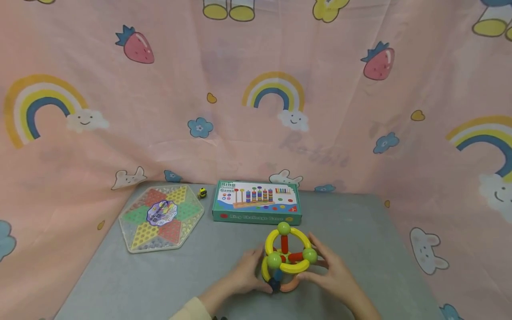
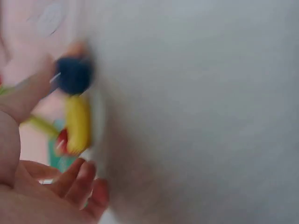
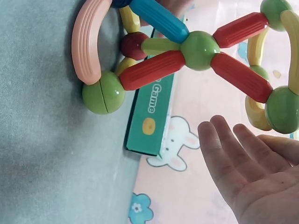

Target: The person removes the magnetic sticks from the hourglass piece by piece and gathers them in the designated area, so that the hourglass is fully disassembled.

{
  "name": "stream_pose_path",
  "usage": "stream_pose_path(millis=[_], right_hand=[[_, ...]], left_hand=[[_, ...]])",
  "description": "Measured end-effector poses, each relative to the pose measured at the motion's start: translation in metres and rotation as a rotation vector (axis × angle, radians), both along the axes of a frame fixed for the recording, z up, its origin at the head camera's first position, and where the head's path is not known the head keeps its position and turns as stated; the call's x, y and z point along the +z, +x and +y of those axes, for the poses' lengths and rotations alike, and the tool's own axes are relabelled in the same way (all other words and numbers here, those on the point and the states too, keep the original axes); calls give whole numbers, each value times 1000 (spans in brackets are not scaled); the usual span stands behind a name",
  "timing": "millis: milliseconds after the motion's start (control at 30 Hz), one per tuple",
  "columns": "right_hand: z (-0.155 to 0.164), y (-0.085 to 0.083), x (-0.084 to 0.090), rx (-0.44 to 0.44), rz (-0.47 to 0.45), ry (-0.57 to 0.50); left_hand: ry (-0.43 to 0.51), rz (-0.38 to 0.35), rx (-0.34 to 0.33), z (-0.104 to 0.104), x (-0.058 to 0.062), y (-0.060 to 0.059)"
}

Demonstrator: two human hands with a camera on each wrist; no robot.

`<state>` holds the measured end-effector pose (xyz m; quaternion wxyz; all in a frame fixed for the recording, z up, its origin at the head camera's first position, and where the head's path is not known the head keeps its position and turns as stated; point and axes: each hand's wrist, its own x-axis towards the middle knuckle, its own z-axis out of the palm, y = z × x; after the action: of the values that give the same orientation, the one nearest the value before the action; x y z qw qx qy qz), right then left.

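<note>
Two hands flank a ball-and-rod toy sphere (image 1: pixel 286 258) standing on the grey bench (image 1: pixel 360 231). Left hand (image 1: pixel 247 272), grip spread, fingers relaxed against the sphere's left side; right hand (image 1: pixel 333 270), grip spread, palm open just beside its right side. Beyond the grip lies a ring game box (image 1: pixel 257 202); farther left, a hexagonal checkers board (image 1: pixel 162 218).
</note>
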<state>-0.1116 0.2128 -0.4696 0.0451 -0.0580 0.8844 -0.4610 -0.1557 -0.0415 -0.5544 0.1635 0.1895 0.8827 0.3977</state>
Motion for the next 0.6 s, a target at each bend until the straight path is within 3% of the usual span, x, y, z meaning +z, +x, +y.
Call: stream_pose_path(millis=[100,200,267,333,433,600], right_hand=[[0,-1,1,-6,-13,2],[-1,-1,1,-12,-26,4],[-1,-1,1,-15,-32,5],[-1,-1,1,-19,-40,3],[-1,0,2,-24,-50,-7],[-2,2,2,-16,-56,-42]], left_hand=[[233,-112,22,-13,20,-10],[531,-248,33,-23,42,-17],[666,-332,36,-26,54,-20],[727,-386,20,-26,64,-21],[725,-435,-5,-25,72,-22],[707,-486,-28,-21,72,-24]])
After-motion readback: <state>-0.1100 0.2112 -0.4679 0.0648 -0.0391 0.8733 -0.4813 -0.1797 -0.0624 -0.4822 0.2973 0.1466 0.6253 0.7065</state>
